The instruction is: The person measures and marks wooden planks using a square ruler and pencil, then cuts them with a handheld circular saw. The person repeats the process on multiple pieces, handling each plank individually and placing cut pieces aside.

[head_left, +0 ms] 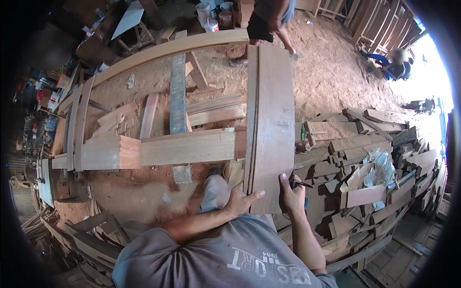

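Observation:
A wide, flat wooden board stretches from close to my body toward the far side, with narrower board edges showing along its left side. My left hand is closed on the left edge of its near end, thumb lying on top. At the right edge my right hand grips the same end, its thumb on the upper face. A thin dark pencil-like stick sticks out from the right hand's fingers. Beneath the board runs a thick wooden beam; the far end rests by a second long beam.
Two planks cross the beams at the left. A pile of offcuts covers the right side, with a green-handled tool near the board. Another person's legs are just beyond the far beam; a second person sits far right.

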A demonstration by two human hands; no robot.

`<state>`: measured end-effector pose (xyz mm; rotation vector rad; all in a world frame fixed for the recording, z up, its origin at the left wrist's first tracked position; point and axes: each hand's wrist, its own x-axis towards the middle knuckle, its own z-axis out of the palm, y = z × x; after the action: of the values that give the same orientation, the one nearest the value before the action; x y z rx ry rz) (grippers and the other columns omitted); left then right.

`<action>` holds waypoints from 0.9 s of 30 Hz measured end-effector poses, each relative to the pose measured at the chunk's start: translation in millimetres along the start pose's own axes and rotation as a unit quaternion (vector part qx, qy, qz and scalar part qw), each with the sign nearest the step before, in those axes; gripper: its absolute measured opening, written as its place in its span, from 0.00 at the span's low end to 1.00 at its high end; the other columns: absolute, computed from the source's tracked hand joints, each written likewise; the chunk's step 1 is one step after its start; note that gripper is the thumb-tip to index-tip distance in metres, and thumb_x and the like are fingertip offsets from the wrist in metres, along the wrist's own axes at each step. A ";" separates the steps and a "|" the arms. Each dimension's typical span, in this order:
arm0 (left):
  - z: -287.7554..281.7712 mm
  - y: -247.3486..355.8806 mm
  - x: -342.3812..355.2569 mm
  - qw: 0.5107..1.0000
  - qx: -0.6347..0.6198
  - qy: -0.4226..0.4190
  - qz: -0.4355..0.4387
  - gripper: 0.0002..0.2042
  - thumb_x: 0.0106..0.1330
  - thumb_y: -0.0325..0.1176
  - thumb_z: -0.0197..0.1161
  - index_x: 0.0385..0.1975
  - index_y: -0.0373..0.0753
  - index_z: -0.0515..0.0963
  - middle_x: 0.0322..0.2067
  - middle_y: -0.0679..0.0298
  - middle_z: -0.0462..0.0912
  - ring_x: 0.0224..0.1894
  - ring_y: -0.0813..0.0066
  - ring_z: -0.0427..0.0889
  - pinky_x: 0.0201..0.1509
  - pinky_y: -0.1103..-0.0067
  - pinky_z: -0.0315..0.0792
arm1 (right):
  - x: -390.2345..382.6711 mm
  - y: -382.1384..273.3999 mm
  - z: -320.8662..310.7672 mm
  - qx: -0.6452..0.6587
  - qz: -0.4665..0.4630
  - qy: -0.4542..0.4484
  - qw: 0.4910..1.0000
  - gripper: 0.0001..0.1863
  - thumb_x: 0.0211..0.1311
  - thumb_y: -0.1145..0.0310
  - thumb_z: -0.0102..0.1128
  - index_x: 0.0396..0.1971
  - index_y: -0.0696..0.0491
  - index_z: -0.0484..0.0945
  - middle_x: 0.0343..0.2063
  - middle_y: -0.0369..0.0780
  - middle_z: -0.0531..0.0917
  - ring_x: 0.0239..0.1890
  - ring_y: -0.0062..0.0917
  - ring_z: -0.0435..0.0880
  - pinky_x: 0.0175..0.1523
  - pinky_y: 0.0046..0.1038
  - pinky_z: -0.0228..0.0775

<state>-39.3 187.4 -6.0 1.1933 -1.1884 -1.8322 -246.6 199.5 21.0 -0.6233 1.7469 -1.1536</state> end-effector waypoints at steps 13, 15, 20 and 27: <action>-90.5 -30.9 2.4 0.958 0.211 -0.167 -0.102 0.29 0.68 0.55 0.77 0.52 0.31 0.86 0.46 0.51 0.93 0.48 0.61 0.91 0.55 0.67 0.84 | -16.3 32.8 49.8 -0.191 0.054 -0.035 0.979 0.21 0.72 0.58 0.75 0.51 0.60 0.84 0.39 0.40 0.89 0.42 0.24 0.84 0.51 0.33 0.78; -98.5 61.8 28.7 0.790 0.441 -0.366 -0.217 0.33 0.66 0.63 0.76 0.45 0.31 0.89 0.42 0.48 0.93 0.45 0.55 0.92 0.54 0.66 0.84 | -10.5 63.0 26.0 -0.231 0.025 -0.033 0.972 0.22 0.71 0.57 0.76 0.52 0.60 0.84 0.39 0.40 0.89 0.42 0.25 0.83 0.51 0.33 0.78; -88.9 89.1 115.8 0.798 0.470 -0.370 0.072 0.34 0.61 0.72 0.73 0.36 0.39 0.89 0.36 0.53 0.92 0.39 0.59 0.91 0.46 0.62 0.84 | -5.3 35.6 11.8 -0.168 -0.009 -0.045 0.985 0.19 0.70 0.59 0.78 0.48 0.58 0.84 0.33 0.34 0.83 0.37 0.22 0.75 0.45 0.30 0.73; -84.0 97.0 320.5 0.605 0.666 -0.252 0.357 0.52 0.49 0.83 0.71 0.61 0.41 0.87 0.63 0.50 0.84 0.73 0.48 0.75 0.87 0.42 0.45 | 29.3 6.1 4.7 -0.216 -0.028 -0.134 0.967 0.24 0.68 0.54 0.79 0.52 0.59 0.87 0.39 0.38 0.91 0.40 0.23 0.82 0.49 0.34 0.78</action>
<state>-80.5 -153.4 -41.5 0.4676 -3.0308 -0.3717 -255.1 177.0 2.7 -1.0458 1.7597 -0.6829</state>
